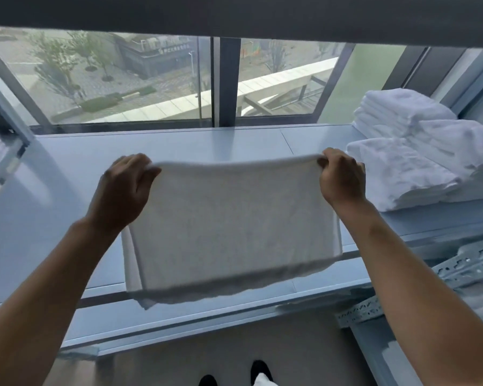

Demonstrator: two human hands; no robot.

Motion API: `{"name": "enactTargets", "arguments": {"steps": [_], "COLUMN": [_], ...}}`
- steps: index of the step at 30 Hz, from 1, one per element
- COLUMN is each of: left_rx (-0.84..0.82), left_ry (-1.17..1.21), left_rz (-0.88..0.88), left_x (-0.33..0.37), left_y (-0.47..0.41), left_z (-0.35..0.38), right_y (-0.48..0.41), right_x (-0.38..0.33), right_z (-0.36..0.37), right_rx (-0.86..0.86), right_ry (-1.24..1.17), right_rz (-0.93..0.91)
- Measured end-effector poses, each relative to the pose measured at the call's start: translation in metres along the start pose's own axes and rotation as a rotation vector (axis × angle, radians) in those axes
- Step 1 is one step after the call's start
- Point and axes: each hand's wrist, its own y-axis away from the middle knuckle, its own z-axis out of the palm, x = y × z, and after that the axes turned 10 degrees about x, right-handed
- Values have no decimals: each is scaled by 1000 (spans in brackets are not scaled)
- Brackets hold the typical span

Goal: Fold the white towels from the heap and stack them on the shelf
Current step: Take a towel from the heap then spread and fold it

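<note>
Nearest us, our dark shoes (260, 371) stand below the front edge of the shelf (179, 143). Our left hand (126, 188) and right hand (342, 176) each pinch an upper corner of a white towel (232, 224). It is doubled over, stretched flat between them and hanging above the shelf's pale surface. Farther off to the right, stacks of folded white towels (418, 157) sit on that same shelf. Beyond everything, a wide window (123, 79) runs along the back.

daylight from window (123, 79) | cool tint | soft focus | edges bowed
</note>
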Motion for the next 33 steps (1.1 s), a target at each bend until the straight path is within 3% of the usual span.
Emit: {"name": "enactTargets", "arguments": {"steps": [4, 9, 18, 25, 28, 31, 33], "left_rx": [-23, -192, -363, -308, -370, -401, -416], "left_ry": [-105, -262, -540, -515, -439, -393, -393], "left_rz": [-81, -228, -337, -446, -441, -415, -423], "left_x": [-36, -76, -92, -60, -20, 16, 30], "left_y": [-31, -18, 15, 17, 38, 90, 126], "left_z": [42, 99, 150, 154, 146, 129, 119], "right_y": [-29, -25, 1, 12, 16, 21, 30], "right_x": [-5, -4, 4, 15, 18, 13, 1], "right_z": [48, 116, 179, 202, 206, 192, 175], "right_rx": [-24, -187, -297, -405, -353, -229, -168], "right_ry": [-1, 12, 79, 127, 142, 150, -1], "right_rz": [7, 43, 7, 23, 31, -191, -290]}}
